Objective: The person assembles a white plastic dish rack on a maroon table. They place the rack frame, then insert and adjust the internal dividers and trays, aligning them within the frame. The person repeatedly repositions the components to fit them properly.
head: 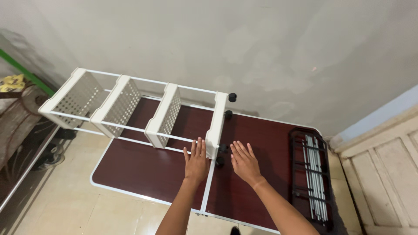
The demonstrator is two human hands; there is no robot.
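A white plastic shelf rack [126,109] lies on its side across a dark red folding table [143,174], its perforated trays standing on edge along thin white rods. Black caster wheels [223,148] stick out from its end tray. My left hand [196,161] hovers flat, fingers spread, just left of that end tray, close to a rod. To the right of the wheels my right hand [245,162] is held flat and spread above the table. Neither hand holds anything.
A black wire tray [297,174] holding several white rods [317,174] lies on the table's right end. A grey wall rises behind. A cream panelled door [387,174] is at the right. Tiled floor [56,204] and dark furniture [17,130] are at the left.
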